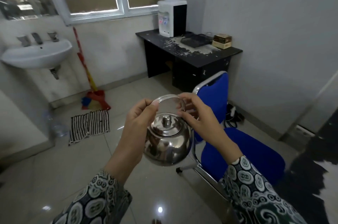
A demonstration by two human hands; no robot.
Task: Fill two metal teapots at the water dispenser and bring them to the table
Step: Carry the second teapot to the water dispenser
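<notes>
A shiny round metal teapot [167, 143] with its lid on hangs in front of me, above the tiled floor. Its thin arched handle [169, 96] stands upright over the lid. My left hand [139, 119] pinches the left end of the handle between thumb and fingers. My right hand [197, 114] grips the right end with curled fingers. The white water dispenser [168, 17], with a large bottle on top, stands on a black desk [228, 53] in the far corner. I see only one teapot.
A blue chair [237, 150] stands just right of the teapot, between me and the desk. A dark tray [195, 41] and a box [222, 41] lie on the desk. At the left are a white sink [36, 55], a broom [87, 70] and a striped mat [89, 125].
</notes>
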